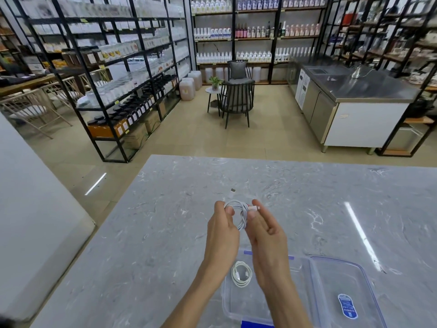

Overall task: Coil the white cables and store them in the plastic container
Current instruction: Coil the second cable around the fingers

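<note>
A white cable (241,215), wound into a small loop, is held above the grey marble table (165,221) between both hands. My left hand (222,229) pinches the loop's left side. My right hand (264,229) grips the right side, with a plug end sticking out by its fingertips. The other plug end points away from me above the loop. Below my wrists stands the clear plastic container (305,282) with blue clips. A second white cable (241,273), coiled, lies inside it at the left.
The container's clear lid (343,294) with a blue label lies right of it, near the table's front edge. Beyond the table are a tiled floor, black shelving racks (113,74), a chair (236,100) and a steel counter (350,91).
</note>
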The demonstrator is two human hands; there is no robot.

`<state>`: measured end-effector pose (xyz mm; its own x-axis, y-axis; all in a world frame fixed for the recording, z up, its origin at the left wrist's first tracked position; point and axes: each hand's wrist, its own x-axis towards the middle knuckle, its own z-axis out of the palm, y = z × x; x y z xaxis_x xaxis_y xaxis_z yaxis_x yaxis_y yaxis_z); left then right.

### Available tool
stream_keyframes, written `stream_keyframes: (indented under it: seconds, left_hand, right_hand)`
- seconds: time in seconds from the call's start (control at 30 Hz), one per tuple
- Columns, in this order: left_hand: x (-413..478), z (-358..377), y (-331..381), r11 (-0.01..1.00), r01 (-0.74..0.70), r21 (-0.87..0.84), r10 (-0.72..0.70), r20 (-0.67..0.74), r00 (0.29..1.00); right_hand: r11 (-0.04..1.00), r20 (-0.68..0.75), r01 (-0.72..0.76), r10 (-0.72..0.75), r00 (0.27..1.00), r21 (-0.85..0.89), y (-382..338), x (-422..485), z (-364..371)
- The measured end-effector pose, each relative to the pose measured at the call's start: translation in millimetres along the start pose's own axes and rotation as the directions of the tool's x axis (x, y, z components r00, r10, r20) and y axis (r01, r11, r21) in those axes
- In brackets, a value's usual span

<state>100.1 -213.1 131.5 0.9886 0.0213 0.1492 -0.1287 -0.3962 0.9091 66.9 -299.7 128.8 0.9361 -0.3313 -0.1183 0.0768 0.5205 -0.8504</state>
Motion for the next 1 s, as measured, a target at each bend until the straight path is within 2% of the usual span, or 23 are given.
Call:
stream_keyframes:
  seconds: [0.17, 0.3, 0.47, 0.53, 0.6, 0.67, 0.77, 0.83, 0.9, 1.0]
  left_hand:
    - [-1.0, -3.0, -4.1, 0.991, 0.041, -0.131, -0.028, 0.097, 0.995]
    - [-1.4, -11.3, -5.6, 0.979, -0.01, -0.203, 0.056, 0.223, 0.973]
    - [-7.5, -15.8, -6.4, 0.969, -0.011, -0.245, 0.093, 0.327, 0.94]
    - [-8.3, -13.0, -2.5, 0.968, -0.009, -0.25, 0.086, 0.299, 0.95]
    - [-6.9, -10.0, 1.9, 0.954, -0.009, -0.301, 0.07, 0.192, 0.979]
    - [-4.5, -13.0, 4.1, 0.919, 0.013, -0.393, 0.059, 0.171, 0.983]
    - [-0.4, -26.4, 3.2, 0.833, 0.133, -0.537, 0.061, 0.327, 0.943]
    - [1.6, -33.5, 2.0, 0.741, 0.232, -0.63, 0.058, 0.404, 0.913]
    - [2.4, -36.6, 0.7, 0.699, 0.272, -0.662, 0.03, 0.407, 0.913]
    - [0.6, -37.8, 0.2, 0.688, 0.306, -0.658, -0.025, 0.4, 0.916]
  right_hand:
    - [0.996, -0.107, 0.019, -0.028, 0.994, -0.083, 9.2, -5.4, 10.4]
    - [0.996, -0.067, -0.083, 0.084, 0.994, 0.016, 3.1, 1.3, 5.3]
    - [0.998, -0.072, -0.053, 0.05, 0.996, -0.042, 0.6, 3.7, 2.9]
    - [0.998, -0.077, -0.032, 0.027, 0.997, -0.059, -1.1, 4.8, 0.8]
    - [0.997, -0.069, -0.014, 0.009, 0.998, -0.076, -2.3, 4.8, -0.3]
    - [0.996, -0.058, -0.006, 0.001, 0.998, -0.093, -4.8, 5.0, -1.2]
    - [0.996, -0.017, -0.023, 0.021, 1.0, -0.084, -12.7, 6.4, -5.2]
    - [0.997, 0.011, -0.03, 0.031, 0.999, -0.074, -16.9, 7.3, -6.3]
    - [0.996, 0.019, -0.019, 0.021, 1.0, -0.091, -17.5, 7.8, -5.3]
    - [0.993, -0.001, 0.001, -0.001, 1.0, -0.12, -13.6, 7.8, -2.3]
